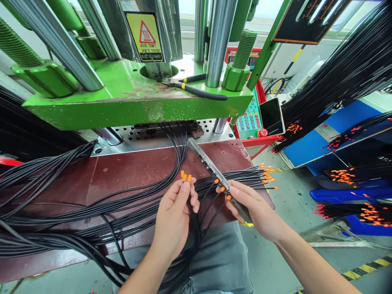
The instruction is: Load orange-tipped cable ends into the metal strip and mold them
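Crowding the dark red work table point(128, 171) is a thick spread of black cables point(61, 212), which run from the left edge across to the person's lap and lie between the hands and the green press frame point(131, 98) above. On that frame rest a pair of black-and-yellow pliers point(196, 87), just beside a steel column point(219, 41), and a yellow high-temperature warning sign point(145, 36) hangs behind. The left hand point(174, 216) pinches a few cable ends with orange terminals point(185, 177) between thumb and fingertips, the fingers drawn narrow around them. The right hand point(254, 206) grips the near end of a long metal fixture bar point(211, 169), fingers closed on it, with several orange-tipped cables seated along the bar close to the thumb. More orange tips point(266, 173) fan out just past the table's right edge. Farther right, a control panel point(251, 118) with coloured keys stands near blue bins point(352, 196), which hold bundles of black cables with orange and red ends.
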A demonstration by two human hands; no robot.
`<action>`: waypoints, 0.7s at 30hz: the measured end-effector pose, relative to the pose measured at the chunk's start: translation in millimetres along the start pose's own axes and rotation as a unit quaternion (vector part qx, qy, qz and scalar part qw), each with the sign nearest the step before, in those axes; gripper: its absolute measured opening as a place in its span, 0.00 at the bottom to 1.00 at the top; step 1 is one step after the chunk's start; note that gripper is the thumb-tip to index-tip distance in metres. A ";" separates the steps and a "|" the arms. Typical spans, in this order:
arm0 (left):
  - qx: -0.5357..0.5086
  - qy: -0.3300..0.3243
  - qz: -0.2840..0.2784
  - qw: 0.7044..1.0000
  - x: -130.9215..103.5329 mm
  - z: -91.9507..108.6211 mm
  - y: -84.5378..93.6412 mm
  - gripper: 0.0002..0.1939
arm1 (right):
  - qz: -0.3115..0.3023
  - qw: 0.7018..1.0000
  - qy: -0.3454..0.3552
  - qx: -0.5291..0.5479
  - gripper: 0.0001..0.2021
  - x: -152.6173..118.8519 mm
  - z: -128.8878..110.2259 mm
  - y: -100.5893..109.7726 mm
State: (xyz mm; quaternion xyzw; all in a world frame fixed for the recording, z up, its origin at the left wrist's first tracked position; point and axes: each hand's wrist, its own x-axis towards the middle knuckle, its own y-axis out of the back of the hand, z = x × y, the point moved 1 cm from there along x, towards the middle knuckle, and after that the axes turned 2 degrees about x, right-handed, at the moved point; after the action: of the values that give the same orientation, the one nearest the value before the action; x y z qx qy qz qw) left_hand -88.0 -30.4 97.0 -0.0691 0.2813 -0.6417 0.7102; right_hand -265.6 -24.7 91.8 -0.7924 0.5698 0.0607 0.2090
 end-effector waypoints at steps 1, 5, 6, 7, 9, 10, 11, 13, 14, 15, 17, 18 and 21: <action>0.029 -0.010 0.000 1.000 0.6 -0.2 1.1 0.13 | -0.006 1.000 0.003 -0.003 0.16 -0.5 -0.1 0.2; 0.139 -0.018 -0.015 0.990 5.0 1.6 6.7 0.12 | -0.038 0.999 0.009 -0.011 0.15 -2.3 -1.2 0.0; 0.161 -0.010 -0.024 0.987 6.4 2.3 8.0 0.12 | -0.045 0.999 0.012 -0.014 0.15 -2.4 -1.4 -0.1; 0.180 0.000 -0.036 0.983 7.6 3.1 8.9 0.13 | -0.052 0.998 0.015 -0.017 0.15 -2.5 -1.5 -0.1; 0.206 0.016 -0.057 0.977 9.8 5.0 9.7 0.14 | -0.062 0.998 0.021 -0.025 0.15 -2.3 -1.3 0.2; 0.215 0.020 -0.064 0.974 10.7 6.1 9.6 0.15 | -0.065 0.997 0.021 -0.027 0.15 -2.1 -1.0 0.4; 0.223 0.022 -0.070 0.972 11.4 7.0 9.1 0.16 | -0.067 0.997 0.020 -0.029 0.15 -2.0 -0.7 0.7; 0.234 0.020 -0.073 0.969 12.5 8.4 7.5 0.17 | -0.067 0.997 0.018 -0.033 0.16 -2.1 -0.1 0.9; 0.238 0.017 -0.071 0.968 12.9 8.6 6.6 0.17 | -0.066 0.997 0.017 -0.036 0.16 -2.3 0.0 0.8; 0.241 0.014 -0.066 0.968 13.2 8.6 5.7 0.17 | -0.066 0.997 0.018 -0.040 0.16 -2.7 0.0 0.5; 0.242 0.008 -0.048 0.969 13.8 7.7 4.5 0.16 | -0.066 0.996 0.019 -0.052 0.16 -3.7 0.4 -0.3; 0.244 0.006 -0.040 0.969 14.1 6.9 4.5 0.15 | -0.067 0.996 0.018 -0.058 0.17 -4.1 0.9 -0.7; 0.260 0.015 -0.027 0.965 15.5 3.5 6.7 0.15 | -0.057 0.995 0.009 -0.080 0.17 -4.1 5.3 -0.9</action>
State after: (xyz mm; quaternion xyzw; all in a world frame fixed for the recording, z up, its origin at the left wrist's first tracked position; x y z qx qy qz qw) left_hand -80.1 -44.9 92.0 0.1201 0.1136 -0.7128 0.6817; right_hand -265.4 -18.7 88.6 -0.8382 0.5191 0.0868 0.1427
